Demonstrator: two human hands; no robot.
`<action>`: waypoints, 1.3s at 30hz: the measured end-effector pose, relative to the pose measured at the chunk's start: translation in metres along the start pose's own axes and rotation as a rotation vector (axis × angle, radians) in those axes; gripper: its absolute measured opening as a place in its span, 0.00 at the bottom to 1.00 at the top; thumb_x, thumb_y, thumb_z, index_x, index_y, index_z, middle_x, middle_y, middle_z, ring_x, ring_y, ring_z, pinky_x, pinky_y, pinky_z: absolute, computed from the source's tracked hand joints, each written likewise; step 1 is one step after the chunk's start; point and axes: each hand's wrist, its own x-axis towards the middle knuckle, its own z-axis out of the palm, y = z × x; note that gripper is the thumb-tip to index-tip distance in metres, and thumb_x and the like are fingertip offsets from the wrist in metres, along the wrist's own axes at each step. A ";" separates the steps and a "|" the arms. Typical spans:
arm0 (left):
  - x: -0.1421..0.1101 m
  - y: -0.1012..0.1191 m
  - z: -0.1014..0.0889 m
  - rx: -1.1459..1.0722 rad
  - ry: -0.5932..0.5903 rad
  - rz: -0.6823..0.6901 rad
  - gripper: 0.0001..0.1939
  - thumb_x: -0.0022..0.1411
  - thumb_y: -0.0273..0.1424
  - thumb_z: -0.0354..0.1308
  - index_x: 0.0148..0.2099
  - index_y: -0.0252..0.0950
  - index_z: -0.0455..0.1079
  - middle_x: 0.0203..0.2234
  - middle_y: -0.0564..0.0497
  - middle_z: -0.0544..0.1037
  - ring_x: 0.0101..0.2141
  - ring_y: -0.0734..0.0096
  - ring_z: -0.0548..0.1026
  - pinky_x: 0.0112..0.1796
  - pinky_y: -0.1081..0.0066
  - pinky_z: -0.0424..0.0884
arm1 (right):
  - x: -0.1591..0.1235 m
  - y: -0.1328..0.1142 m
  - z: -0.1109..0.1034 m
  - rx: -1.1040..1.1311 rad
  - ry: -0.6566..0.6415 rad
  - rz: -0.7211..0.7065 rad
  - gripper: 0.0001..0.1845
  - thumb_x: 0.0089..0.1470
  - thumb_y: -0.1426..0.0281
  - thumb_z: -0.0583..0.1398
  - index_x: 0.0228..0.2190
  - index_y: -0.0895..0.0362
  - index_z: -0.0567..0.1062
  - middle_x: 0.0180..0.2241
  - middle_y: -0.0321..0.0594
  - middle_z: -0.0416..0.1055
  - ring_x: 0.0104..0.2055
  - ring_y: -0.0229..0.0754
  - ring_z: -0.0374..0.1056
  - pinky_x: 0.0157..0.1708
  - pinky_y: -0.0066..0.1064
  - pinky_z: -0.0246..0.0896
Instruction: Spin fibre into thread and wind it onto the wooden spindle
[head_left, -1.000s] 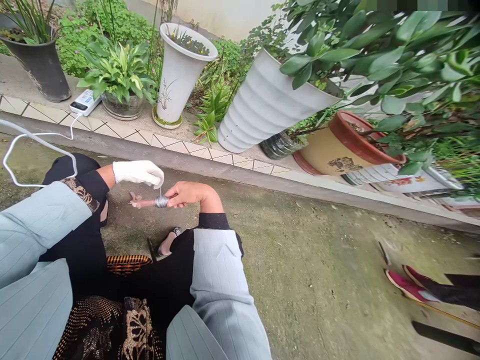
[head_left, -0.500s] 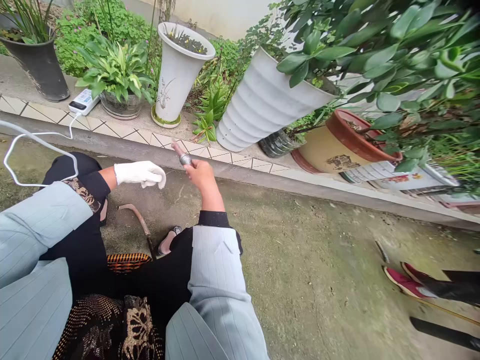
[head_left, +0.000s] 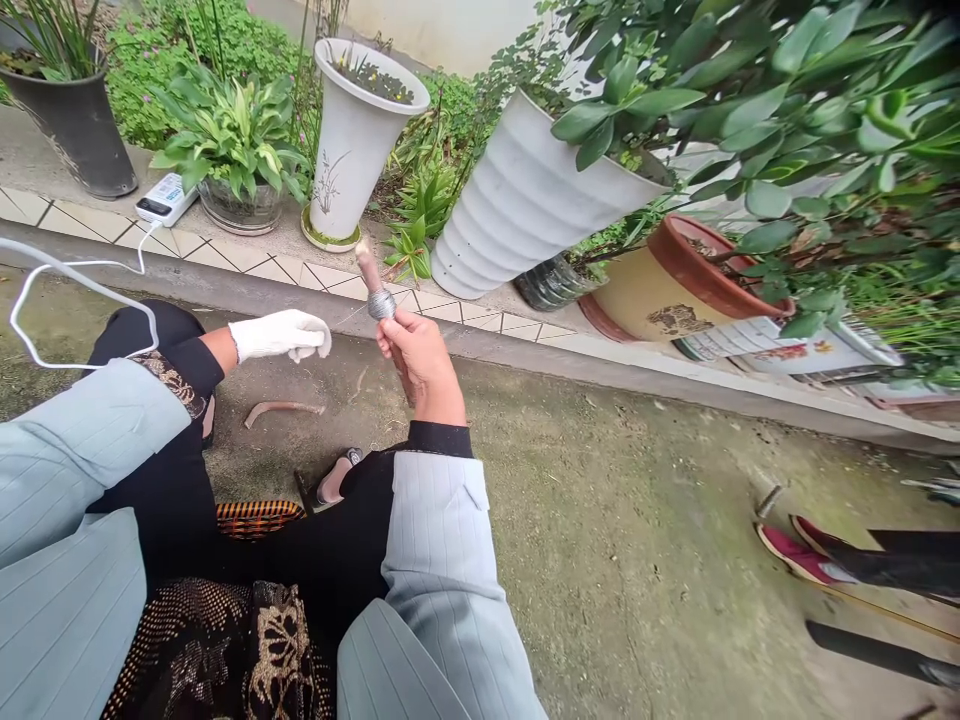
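Observation:
My right hand (head_left: 416,355) grips a short wooden stick (head_left: 367,265) near its middle, its pale cut end pointing up and away. Silvery thin wire (head_left: 381,304) is wound in a coil round the stick just above my fingers. A faint strand runs from the coil toward my left hand (head_left: 281,335), which wears a white knitted glove. The gloved fingers are curled closed around the strand; its end is hidden. On the ground below lies a curved stick (head_left: 285,408), near my shoe (head_left: 337,475).
Potted plants line a tiled ledge (head_left: 300,275), among them a tall white pot (head_left: 345,150) and a ribbed white pot (head_left: 517,200). A white power bank (head_left: 166,200) with a cable (head_left: 82,265) sits there. At right are another person's red shoes (head_left: 799,550).
My right hand has turned and shifted slightly right, showing more of the stick and coil. The curved stick on the ground lies at a flatter angle. My left hand has barely moved.

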 end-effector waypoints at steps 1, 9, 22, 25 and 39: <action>0.000 0.000 0.003 0.006 -0.054 -0.031 0.18 0.61 0.43 0.55 0.36 0.30 0.72 0.18 0.53 0.66 0.19 0.79 0.63 0.22 0.78 0.62 | 0.003 0.003 0.002 0.013 0.045 -0.003 0.13 0.49 0.61 0.63 0.27 0.58 0.70 0.24 0.32 0.65 0.22 0.29 0.57 0.22 0.22 0.54; -0.003 0.004 0.009 0.167 -0.167 -0.049 0.16 0.60 0.41 0.54 0.35 0.32 0.73 0.20 0.53 0.68 0.18 0.80 0.60 0.19 0.78 0.54 | 0.020 0.025 0.014 -0.860 0.065 0.217 0.08 0.53 0.67 0.59 0.31 0.59 0.76 0.26 0.39 0.72 0.27 0.37 0.64 0.28 0.28 0.55; -0.005 0.009 -0.009 0.106 0.084 0.077 0.18 0.61 0.43 0.54 0.35 0.31 0.71 0.22 0.51 0.71 0.21 0.78 0.64 0.24 0.78 0.62 | -0.008 -0.008 0.000 -0.095 -0.297 0.009 0.14 0.48 0.60 0.64 0.29 0.59 0.74 0.23 0.32 0.66 0.22 0.29 0.58 0.23 0.23 0.54; -0.005 0.006 -0.001 0.093 0.019 0.034 0.17 0.61 0.41 0.54 0.36 0.31 0.73 0.19 0.53 0.68 0.20 0.79 0.62 0.22 0.78 0.58 | -0.003 -0.005 0.001 0.023 0.056 -0.107 0.15 0.51 0.57 0.62 0.31 0.57 0.72 0.24 0.32 0.64 0.23 0.30 0.57 0.23 0.23 0.55; -0.016 0.022 -0.009 0.226 -0.031 -0.017 0.15 0.58 0.39 0.56 0.32 0.32 0.74 0.26 0.49 0.75 0.21 0.79 0.63 0.24 0.77 0.58 | 0.004 0.012 0.011 -0.951 -0.497 0.391 0.07 0.51 0.69 0.60 0.29 0.59 0.77 0.19 0.34 0.67 0.22 0.34 0.60 0.25 0.27 0.51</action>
